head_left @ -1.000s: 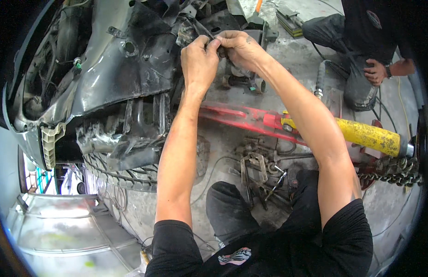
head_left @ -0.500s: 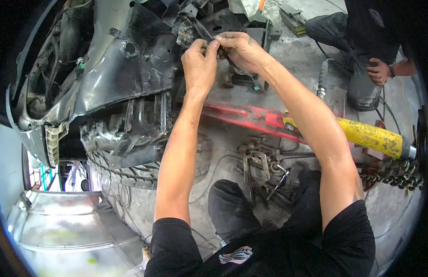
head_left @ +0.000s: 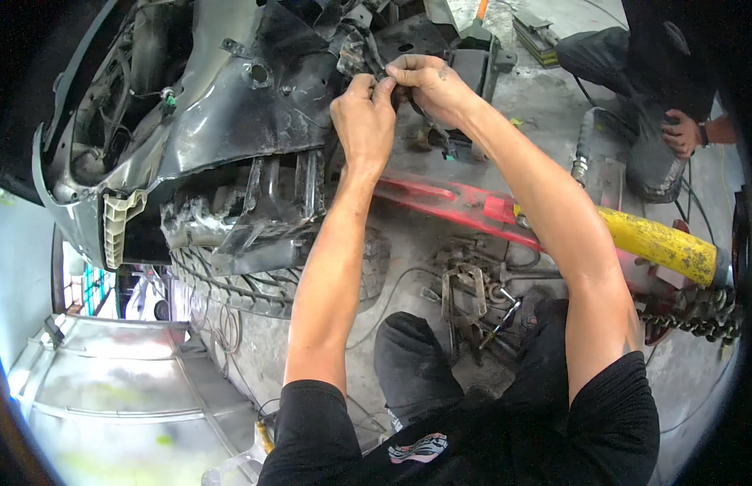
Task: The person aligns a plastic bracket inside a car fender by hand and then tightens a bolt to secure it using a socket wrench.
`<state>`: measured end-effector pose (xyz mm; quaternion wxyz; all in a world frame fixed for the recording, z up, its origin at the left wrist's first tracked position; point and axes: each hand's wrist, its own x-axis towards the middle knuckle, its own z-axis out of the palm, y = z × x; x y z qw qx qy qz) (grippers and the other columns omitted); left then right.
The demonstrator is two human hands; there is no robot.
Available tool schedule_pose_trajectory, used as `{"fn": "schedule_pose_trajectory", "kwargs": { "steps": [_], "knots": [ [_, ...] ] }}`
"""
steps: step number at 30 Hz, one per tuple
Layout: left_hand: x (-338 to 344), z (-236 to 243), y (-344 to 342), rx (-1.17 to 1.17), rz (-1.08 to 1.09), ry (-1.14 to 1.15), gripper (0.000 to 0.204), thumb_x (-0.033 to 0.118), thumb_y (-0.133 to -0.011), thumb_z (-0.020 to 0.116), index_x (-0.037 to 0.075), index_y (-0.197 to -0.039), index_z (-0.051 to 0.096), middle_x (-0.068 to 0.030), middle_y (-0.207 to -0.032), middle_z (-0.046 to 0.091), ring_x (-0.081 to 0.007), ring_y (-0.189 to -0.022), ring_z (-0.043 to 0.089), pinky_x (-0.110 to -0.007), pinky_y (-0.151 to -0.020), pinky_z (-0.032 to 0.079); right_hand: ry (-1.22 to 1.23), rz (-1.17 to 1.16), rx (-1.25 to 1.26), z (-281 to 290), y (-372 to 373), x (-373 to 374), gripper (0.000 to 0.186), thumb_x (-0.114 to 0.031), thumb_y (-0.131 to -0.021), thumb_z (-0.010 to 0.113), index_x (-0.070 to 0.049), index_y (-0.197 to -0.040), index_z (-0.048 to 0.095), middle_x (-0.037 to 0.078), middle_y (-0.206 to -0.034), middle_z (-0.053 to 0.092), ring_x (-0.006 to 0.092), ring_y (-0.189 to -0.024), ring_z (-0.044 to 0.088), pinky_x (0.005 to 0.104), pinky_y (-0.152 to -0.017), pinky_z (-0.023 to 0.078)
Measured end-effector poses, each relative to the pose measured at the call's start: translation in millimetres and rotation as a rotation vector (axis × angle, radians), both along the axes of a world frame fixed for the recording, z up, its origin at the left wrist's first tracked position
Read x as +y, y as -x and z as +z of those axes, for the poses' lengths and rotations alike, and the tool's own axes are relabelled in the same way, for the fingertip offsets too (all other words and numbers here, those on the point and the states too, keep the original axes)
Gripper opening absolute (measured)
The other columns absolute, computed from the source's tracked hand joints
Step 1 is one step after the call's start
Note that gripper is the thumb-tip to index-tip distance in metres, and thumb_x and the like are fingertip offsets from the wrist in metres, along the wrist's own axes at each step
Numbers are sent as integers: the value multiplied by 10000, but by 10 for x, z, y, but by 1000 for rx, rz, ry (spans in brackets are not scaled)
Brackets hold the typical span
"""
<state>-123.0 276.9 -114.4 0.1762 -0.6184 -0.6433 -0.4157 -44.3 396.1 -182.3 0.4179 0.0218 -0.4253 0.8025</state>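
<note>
Both of my hands meet at the torn front end of a vehicle body with dark metal panels (head_left: 246, 105). My left hand (head_left: 366, 121) is closed, thumb and fingers pinched together at their tips. Against it, my right hand (head_left: 431, 87) also pinches, its fingertips touching the left thumb area. Whatever lies between the fingers is small, dark and mostly hidden. Just beyond the hands is a crumpled, scuffed metal piece (head_left: 352, 53). Dark bent parts hang below the right hand, partly covered by it.
Beneath my arms runs a red steel arm (head_left: 425, 193) with a yellow hydraulic cylinder (head_left: 655, 243) and a heavy chain (head_left: 692, 314). Clamps and tools (head_left: 465, 296) lie by my knees. A tyre (head_left: 238, 283) is at left. At right crouches another person, hand (head_left: 682, 134) on knee.
The view has shifted slightly, so the vehicle and floor things appear farther right. My hands stay pinched together at the same spot on the vehicle.
</note>
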Motion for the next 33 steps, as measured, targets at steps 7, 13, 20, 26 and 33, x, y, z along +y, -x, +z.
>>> {"fn": "schedule_pose_trajectory", "kwargs": {
  "steps": [7,13,20,26,33],
  "knots": [
    [-334,-326,116,-525,-1,55,280,72,-1013,609,-96,-1235,590,-116,-937,688,-124,-643,642,-262,-534,542,-174,-203,-115,89,-7,-112,209,-176,-950,740,7,-1045,708,9,-856,647,104,-790,559,258,-743,448],
    [-178,-274,132,-507,-133,-57,387,28,-988,618,-127,-1338,567,-148,-1092,708,-154,-904,671,-292,-769,561,-235,-339,-145,81,53,-178,260,-192,-934,760,14,-1092,739,19,-920,692,92,-850,591,250,-775,465],
    [-3,-270,270,-714,-137,-188,227,17,-961,667,-132,-1132,687,-104,-939,726,-123,-807,643,-274,-725,516,-465,-520,-285,116,75,-92,244,-224,-945,747,-26,-1088,745,-28,-869,682,72,-817,573,263,-730,463],
    [-20,-225,216,-706,-117,-135,297,40,-987,669,-151,-1213,641,-169,-1041,705,-169,-838,693,-303,-728,628,-738,-689,-325,157,23,-30,252,-236,-952,718,-6,-1043,671,31,-752,581,103,-728,500,320,-666,433],
    [-4,-225,262,-664,-104,-105,292,45,-991,663,-134,-1222,649,-138,-1032,704,-154,-825,678,-295,-726,609,-886,-760,-339,199,19,4,222,-199,-958,696,-2,-1020,615,81,-730,572,161,-700,540,354,-664,448]
  ]
}}
